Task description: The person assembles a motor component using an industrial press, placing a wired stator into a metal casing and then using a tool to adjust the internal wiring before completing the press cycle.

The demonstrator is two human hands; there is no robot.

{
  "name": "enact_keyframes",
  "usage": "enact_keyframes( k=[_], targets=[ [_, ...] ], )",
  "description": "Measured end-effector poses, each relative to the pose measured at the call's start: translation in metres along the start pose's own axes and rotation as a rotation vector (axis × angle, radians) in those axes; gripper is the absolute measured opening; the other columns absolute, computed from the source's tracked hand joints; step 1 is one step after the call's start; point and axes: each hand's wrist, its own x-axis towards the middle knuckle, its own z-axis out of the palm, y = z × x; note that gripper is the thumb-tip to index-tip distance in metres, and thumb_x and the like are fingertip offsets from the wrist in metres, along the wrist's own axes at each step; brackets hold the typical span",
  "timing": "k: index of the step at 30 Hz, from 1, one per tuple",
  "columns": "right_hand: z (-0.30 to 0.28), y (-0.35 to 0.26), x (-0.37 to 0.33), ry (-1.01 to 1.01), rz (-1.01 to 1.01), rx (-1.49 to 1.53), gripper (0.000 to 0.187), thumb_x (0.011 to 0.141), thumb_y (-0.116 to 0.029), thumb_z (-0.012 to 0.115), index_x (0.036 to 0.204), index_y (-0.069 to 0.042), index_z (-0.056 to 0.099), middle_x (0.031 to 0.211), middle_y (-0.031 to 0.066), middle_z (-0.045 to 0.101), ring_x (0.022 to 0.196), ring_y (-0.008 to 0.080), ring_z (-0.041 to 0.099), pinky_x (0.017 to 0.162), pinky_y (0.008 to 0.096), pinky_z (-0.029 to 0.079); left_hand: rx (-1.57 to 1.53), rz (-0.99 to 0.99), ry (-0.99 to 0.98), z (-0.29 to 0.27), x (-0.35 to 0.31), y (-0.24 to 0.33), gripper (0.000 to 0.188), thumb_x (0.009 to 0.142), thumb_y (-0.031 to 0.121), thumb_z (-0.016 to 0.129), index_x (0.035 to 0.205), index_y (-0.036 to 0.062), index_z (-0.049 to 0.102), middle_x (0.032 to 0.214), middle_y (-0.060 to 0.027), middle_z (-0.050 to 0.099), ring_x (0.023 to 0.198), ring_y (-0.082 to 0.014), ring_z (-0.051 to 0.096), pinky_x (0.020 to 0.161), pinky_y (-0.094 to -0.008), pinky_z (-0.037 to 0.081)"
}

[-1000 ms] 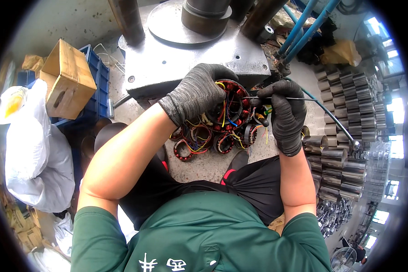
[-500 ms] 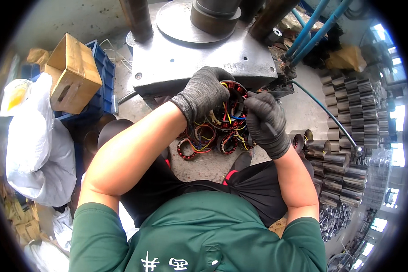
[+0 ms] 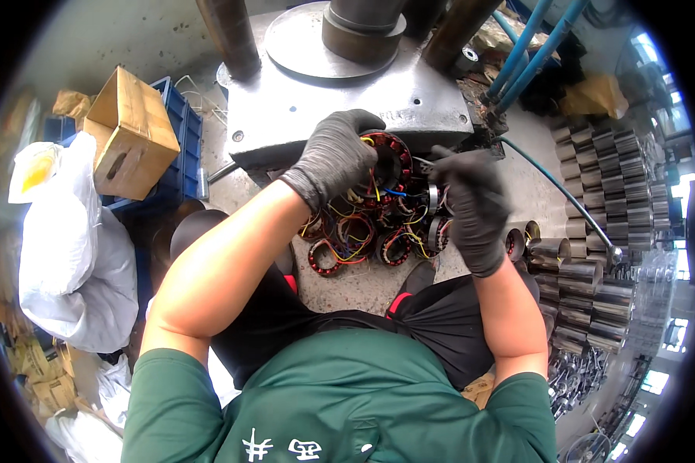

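My left hand (image 3: 333, 158), in a dark grey glove, is closed on the rim of a motor stator (image 3: 398, 153). This ring has red windings, with yellow, red and blue wires hanging from it. It is held up at the front edge of the metal press table. To the right of the stator and apart from it is my gloved right hand (image 3: 475, 204). Motion smears its fingers, and whether they hold anything does not show. Below, several more wound stators (image 3: 394, 248) with coloured wires lie on the floor between my feet.
Beyond my hands stands a press with a thick steel table (image 3: 274, 116) and round columns. Stacked metal cylinders (image 3: 594, 282) fill the right side. At left are a cardboard box (image 3: 143, 123), a blue crate (image 3: 179, 147) and white sacks (image 3: 69, 262). A thin rod (image 3: 560, 197) slants at right.
My right hand has drawn away from the stator, to the right and slightly down. My left hand still holds the stator, which has shifted a little left.
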Motion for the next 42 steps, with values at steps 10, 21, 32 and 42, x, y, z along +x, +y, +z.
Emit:
enact_keyframes(
  k=[10, 21, 32, 42],
  targets=[
    [-0.020, -0.015, -0.003, 0.188, 0.331, 0.593, 0.023, 0.105, -0.009, 0.060, 0.128, -0.004, 0.062, 0.113, 0.0193, 0.073, 0.097, 0.0254, 0.073, 0.089, 0.0387, 0.060, -0.398, -0.049, -0.054, -0.010, -0.001, 0.006, 0.048, 0.077, -0.006, 0.076, 0.124, -0.0048, 0.067, 0.110, -0.0140, 0.075, 0.097, -0.0211, 0.073, 0.090, -0.0366, 0.064],
    [-0.011, -0.020, -0.002, 0.090, 0.305, 0.376, 0.016, 0.105, -0.004, 0.058, 0.117, 0.000, 0.069, 0.108, 0.0095, 0.072, 0.097, 0.0169, 0.072, 0.089, 0.0315, 0.057, -0.373, 0.018, -0.068, -0.010, -0.006, 0.017, 0.052, 0.073, 0.000, 0.081, 0.123, -0.0016, 0.070, 0.111, -0.0119, 0.076, 0.101, -0.0186, 0.071, 0.094, -0.0353, 0.060],
    [0.000, -0.008, 0.003, 0.015, 0.144, 0.028, 0.020, 0.094, 0.010, 0.061, 0.108, -0.002, 0.070, 0.093, 0.0094, 0.069, 0.082, 0.0185, 0.070, 0.074, 0.0308, 0.056, -0.207, 0.104, -0.024, -0.009, -0.013, 0.023, 0.050, 0.073, 0.003, 0.071, 0.123, -0.0057, 0.069, 0.111, -0.0140, 0.076, 0.101, -0.0178, 0.071, 0.096, -0.0325, 0.057],
    [0.016, 0.004, 0.007, -0.199, -0.085, -0.392, 0.024, 0.089, 0.004, 0.070, 0.111, -0.005, 0.073, 0.096, 0.0167, 0.069, 0.082, 0.0329, 0.071, 0.069, 0.0405, 0.058, -0.096, 0.056, 0.022, -0.001, -0.006, 0.005, 0.054, 0.073, 0.005, 0.078, 0.125, -0.0060, 0.069, 0.111, -0.0178, 0.077, 0.101, -0.0209, 0.073, 0.094, -0.0324, 0.058]
  ],
)
